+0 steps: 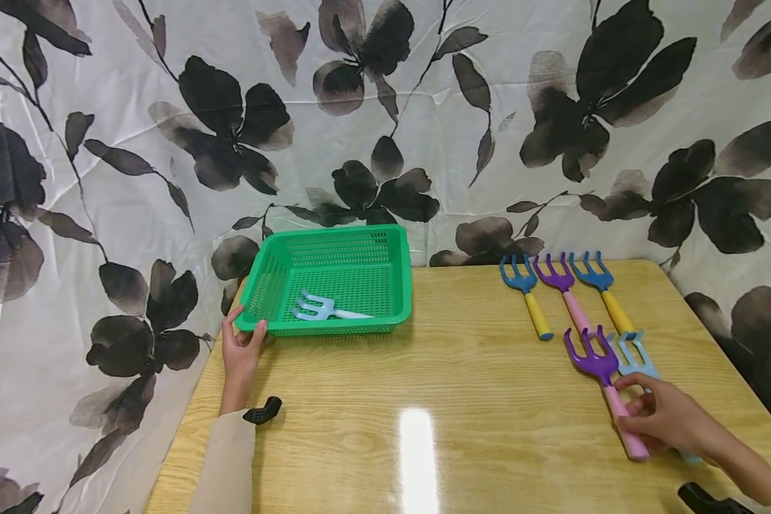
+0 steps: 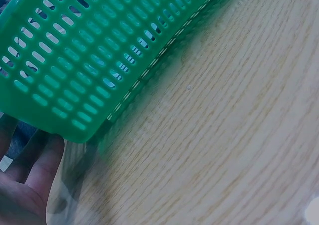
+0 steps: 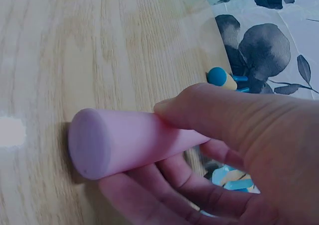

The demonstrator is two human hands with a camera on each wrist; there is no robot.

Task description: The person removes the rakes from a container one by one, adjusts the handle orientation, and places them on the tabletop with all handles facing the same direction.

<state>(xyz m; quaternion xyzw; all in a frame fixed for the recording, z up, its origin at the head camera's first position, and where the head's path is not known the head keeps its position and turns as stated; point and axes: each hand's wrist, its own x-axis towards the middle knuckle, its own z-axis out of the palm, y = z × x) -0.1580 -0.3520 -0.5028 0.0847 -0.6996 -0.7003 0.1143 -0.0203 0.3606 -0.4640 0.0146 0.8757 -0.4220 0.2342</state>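
My left hand (image 1: 240, 357) grips the near left corner of a green plastic basket (image 1: 334, 330), its thumb and fingers spread around that corner. Inside the basket lies a pale blue garden hand fork (image 1: 315, 307). At the right of the table, my right hand (image 1: 671, 414) pinches the pink handle of a purple garden hand fork (image 1: 617, 400) between thumb and fingers. The handle's rounded end (image 3: 92, 143) shows large in the right wrist view. A light blue hand fork (image 1: 636, 357) lies beside the held one, partly hidden under my right hand.
Beyond my right hand lie a blue fork with a yellow handle (image 1: 536, 314), a purple fork with a pink handle (image 1: 559, 278) and another blue-and-yellow fork (image 1: 610, 300). Behind the wooden table (image 1: 462, 357) hangs a flowered cloth (image 1: 456, 128).
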